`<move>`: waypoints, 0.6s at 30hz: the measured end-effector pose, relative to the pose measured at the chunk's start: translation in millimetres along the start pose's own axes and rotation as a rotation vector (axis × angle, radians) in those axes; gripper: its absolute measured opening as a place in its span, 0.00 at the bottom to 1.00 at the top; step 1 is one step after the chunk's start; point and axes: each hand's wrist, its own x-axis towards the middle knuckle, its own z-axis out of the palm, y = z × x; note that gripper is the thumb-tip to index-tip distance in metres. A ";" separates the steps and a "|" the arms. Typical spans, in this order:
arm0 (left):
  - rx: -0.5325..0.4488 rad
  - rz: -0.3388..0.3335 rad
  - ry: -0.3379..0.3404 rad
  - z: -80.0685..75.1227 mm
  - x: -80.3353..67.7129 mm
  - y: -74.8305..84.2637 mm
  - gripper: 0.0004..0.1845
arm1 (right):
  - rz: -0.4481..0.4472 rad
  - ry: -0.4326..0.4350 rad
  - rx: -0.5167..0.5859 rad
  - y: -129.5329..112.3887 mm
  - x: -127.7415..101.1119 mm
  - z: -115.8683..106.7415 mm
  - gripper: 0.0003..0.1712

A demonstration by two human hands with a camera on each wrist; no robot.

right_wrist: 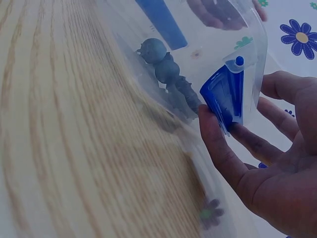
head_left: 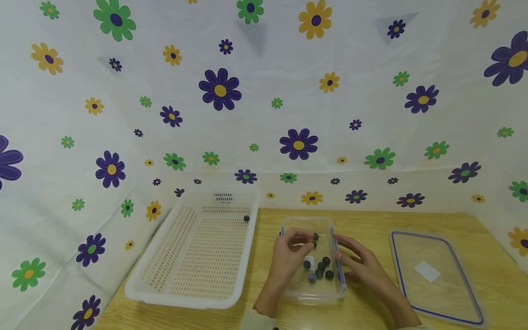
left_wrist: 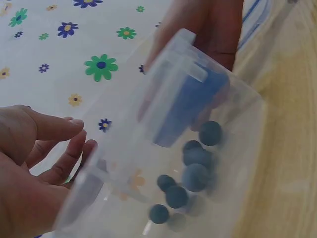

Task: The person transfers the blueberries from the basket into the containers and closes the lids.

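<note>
A clear plastic food container (head_left: 307,295) with blue side latches stands on the table. Several dark blueberries (head_left: 321,266) lie on its floor, mostly toward the near right. My left hand (head_left: 288,254) is over the container's left side, fingers loosely bent, fingertips by two berries farther back. In the left wrist view, nothing shows between its thumb and fingers (left_wrist: 62,166). My right hand (head_left: 363,261) grips the container's right side, with its fingers around the blue latch (right_wrist: 225,96) and at the rim.
Left of the container stands a white slotted basket (head_left: 243,256) with one blueberry (head_left: 246,218) at its far right. A clear lid (head_left: 449,293) with a blue seal lies on the right of the wooden table (head_left: 367,311). A white flower-print sheet (head_left: 264,123) surrounds the table's back and sides.
</note>
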 end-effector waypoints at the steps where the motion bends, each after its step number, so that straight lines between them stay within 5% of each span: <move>1: -0.001 -0.002 -0.002 -1.3 -0.2 4.0 0.08 | 0.000 -0.001 0.000 0.4 0.4 -0.1 0.33; 10: 0.018 0.056 -0.103 -16.0 1.4 62.6 0.10 | -0.029 -0.031 0.023 -2.1 1.9 -2.0 0.34; 18: 0.163 0.111 -0.162 -64.8 23.7 97.8 0.12 | -0.034 -0.034 0.032 1.7 1.2 -1.5 0.34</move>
